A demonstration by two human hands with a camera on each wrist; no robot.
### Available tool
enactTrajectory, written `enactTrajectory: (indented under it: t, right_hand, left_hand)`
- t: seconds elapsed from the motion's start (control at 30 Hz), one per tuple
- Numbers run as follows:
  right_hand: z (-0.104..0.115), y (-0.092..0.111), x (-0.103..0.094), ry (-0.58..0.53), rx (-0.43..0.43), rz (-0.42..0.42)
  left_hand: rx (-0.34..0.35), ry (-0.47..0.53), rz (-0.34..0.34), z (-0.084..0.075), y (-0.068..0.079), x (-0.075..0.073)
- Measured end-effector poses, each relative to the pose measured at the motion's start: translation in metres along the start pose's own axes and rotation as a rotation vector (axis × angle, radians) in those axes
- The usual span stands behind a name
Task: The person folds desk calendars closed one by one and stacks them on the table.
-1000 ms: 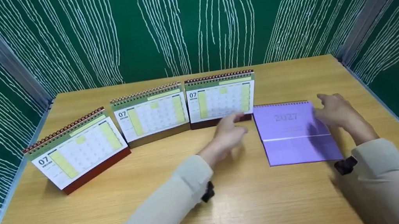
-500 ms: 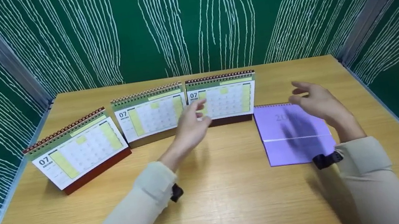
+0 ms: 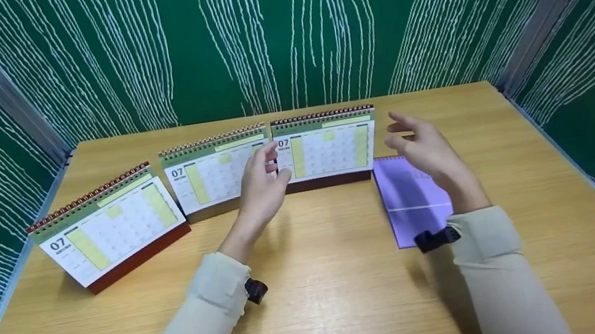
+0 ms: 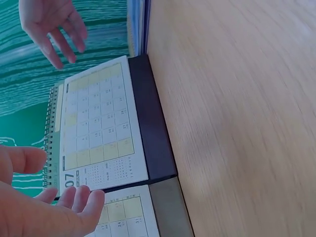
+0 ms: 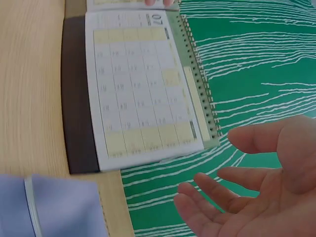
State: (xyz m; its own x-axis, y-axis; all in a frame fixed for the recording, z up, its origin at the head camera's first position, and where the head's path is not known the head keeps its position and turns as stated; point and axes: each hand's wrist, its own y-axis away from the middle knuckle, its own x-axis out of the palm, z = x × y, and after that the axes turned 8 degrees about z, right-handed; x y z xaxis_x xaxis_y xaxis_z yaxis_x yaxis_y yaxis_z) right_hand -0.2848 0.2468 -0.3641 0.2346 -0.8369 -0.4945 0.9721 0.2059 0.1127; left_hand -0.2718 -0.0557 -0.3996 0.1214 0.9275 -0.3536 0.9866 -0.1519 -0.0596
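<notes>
In the head view a desk calendar (image 3: 331,153) with a dark base stands open at a page marked 07. My left hand (image 3: 260,187) hovers at its left edge, fingers loosely bent, overlapping a second standing calendar (image 3: 210,177) with a brown base. On the other side, my right hand (image 3: 429,150) hangs in the air by the dark-based calendar's right edge, fingers spread and holding nothing. Under that hand a purple calendar (image 3: 404,192) lies flat, partly hidden by the hand and forearm. The right wrist view shows the thumb and fingers (image 5: 242,136) apart, close to the spiral binding.
A third standing calendar (image 3: 118,232) with a red base is angled at the left of the wooden table (image 3: 322,293). Green walls (image 3: 312,29) with wavy white lines enclose the table at the back and sides.
My right hand has left the purple calendar's right edge and moved left and up, toward the dark-based calendar. My left hand has shifted left, across that calendar's front to its left edge.
</notes>
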Motion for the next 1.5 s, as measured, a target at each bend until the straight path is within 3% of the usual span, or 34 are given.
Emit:
enactTrajectory:
  t: [0.3,0.67,1.03,1.5]
  right_hand:
    - [0.002,-0.010,0.014,-0.099,-0.018,-0.059]
    - [0.001,-0.022,0.024,-0.147,-0.055,-0.135]
    - [-0.005,-0.034,0.032,-0.161,-0.043,-0.120]
    - [-0.007,-0.039,0.038,-0.247,-0.102,-0.086]
  left_hand:
    - [0.006,0.002,0.003,0.007,0.000,0.000]
    - [0.012,-0.026,0.024,0.013,0.000,0.003]
    - [-0.013,-0.019,0.047,0.018,-0.001,0.005]
    - [-0.036,-0.002,0.092,0.021,-0.006,0.002]
